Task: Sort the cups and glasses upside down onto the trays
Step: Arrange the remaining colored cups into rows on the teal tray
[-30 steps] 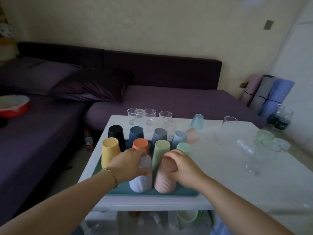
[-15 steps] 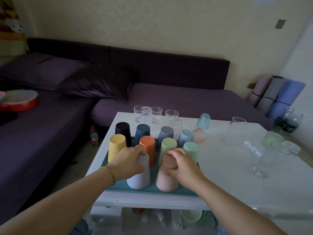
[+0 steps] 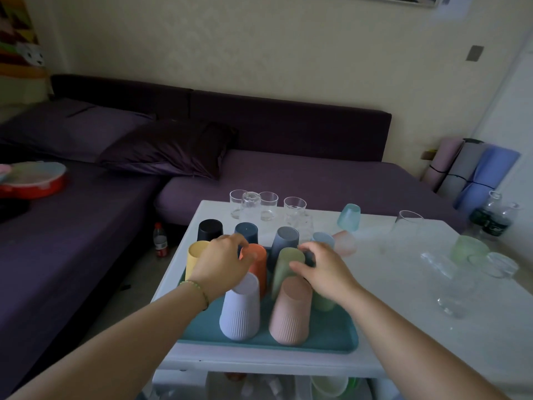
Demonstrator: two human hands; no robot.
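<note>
A teal tray (image 3: 331, 339) on the white table (image 3: 403, 313) holds several upside-down cups. A lavender cup (image 3: 240, 310) and a pink cup (image 3: 290, 313) stand at the front, free of my hands. My left hand (image 3: 222, 261) hovers with curled fingers over the orange cup (image 3: 256, 264), beside the yellow cup (image 3: 194, 255). My right hand (image 3: 320, 267) hangs over the sage cup (image 3: 284, 267) and hides most of the mint cup (image 3: 323, 303). Neither hand holds anything. Clear glasses (image 3: 268, 206) stand upright at the far edge.
Right of the tray are a teal frosted glass (image 3: 349, 216), a pink one (image 3: 344, 242), a green one (image 3: 468, 249) and clear glasses (image 3: 455, 293), some on their sides. A purple sofa (image 3: 288, 174) wraps around the back and left. A bottle (image 3: 160, 241) stands on the floor.
Both hands have let go of the lavender and pink cups and moved forward over the second row. The view has shifted closer to the tray.
</note>
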